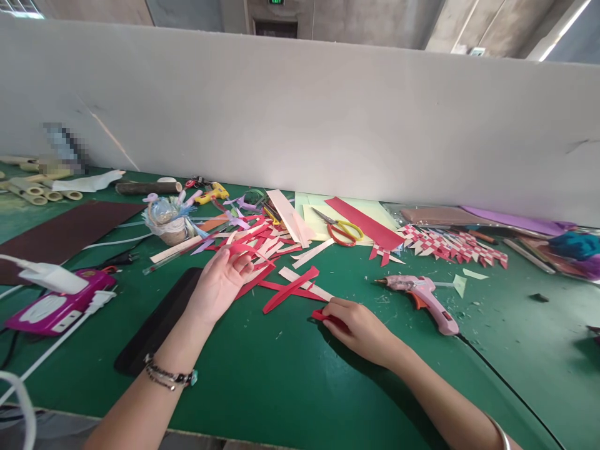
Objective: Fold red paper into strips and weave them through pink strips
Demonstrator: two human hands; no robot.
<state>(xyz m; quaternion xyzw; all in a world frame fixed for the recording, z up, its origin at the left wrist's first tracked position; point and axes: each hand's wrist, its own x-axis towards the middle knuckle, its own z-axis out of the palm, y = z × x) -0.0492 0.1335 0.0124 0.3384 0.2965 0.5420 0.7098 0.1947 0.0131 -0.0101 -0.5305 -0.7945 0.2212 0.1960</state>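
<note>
My left hand (224, 282) is palm up at the near edge of a heap of red and pale pink paper strips (262, 247). Its fingers are curled, and a red paper strip (244, 248) runs across between thumb and fingertips. To the right, my right hand (359, 328) is low over the table, its fingers closed on a folded red paper strip (319, 315). Between the hands lies a loose looped red strip (290, 290), crossing other red and pink strips. The part of the right-hand strip under the fingers is hidden.
A pink glue gun (424, 292) lies right of my right hand, its cord trailing forward. Yellow-handled scissors (344, 231) rest on pale paper sheets behind. Woven red-white pieces (452, 245) lie back right. A black phone-like slab (162, 319) and purple power strip (60, 303) are left.
</note>
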